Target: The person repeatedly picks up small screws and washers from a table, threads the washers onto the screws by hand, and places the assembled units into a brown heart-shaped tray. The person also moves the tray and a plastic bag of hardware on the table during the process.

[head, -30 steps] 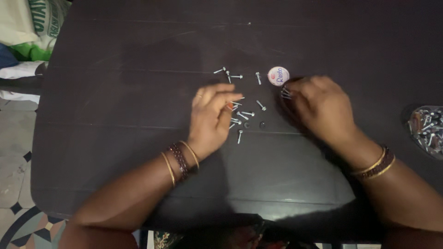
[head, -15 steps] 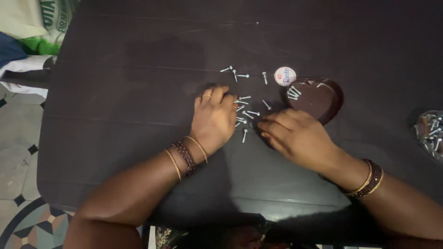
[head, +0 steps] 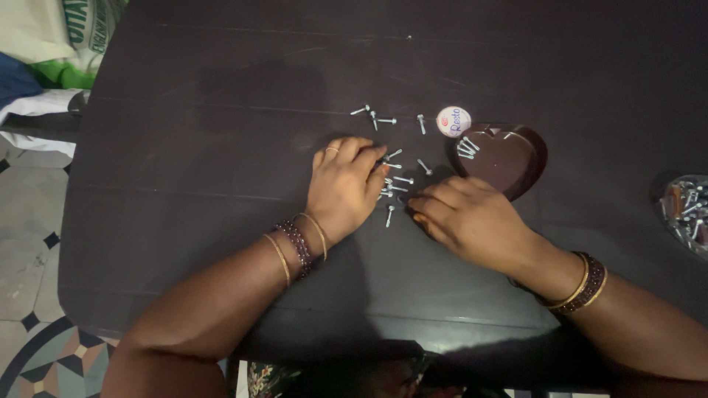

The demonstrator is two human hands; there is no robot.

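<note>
Several small silver screws (head: 395, 179) lie scattered on a dark table (head: 221, 147). My left hand (head: 343, 188) rests palm down on the table, its fingertips touching the screws at the pile's left. My right hand (head: 468, 221) lies just right of the pile, its fingers curled toward the screws; whether it holds one is hidden. Behind my right hand sits a brown heart-shaped dish (head: 509, 158) with a few screws (head: 466, 147) in its left lobe. More screws (head: 376, 116) lie farther back.
A small round white lid (head: 453, 121) lies beside the dish's far left edge. A clear container of metal parts (head: 687, 210) sits at the table's right edge. Bags and cloth (head: 51, 51) lie on the tiled floor to the left.
My right hand has moved from the heart-shaped dish down and left to the screw pile, uncovering the dish. My left hand has stayed at the pile, shifting only slightly.
</note>
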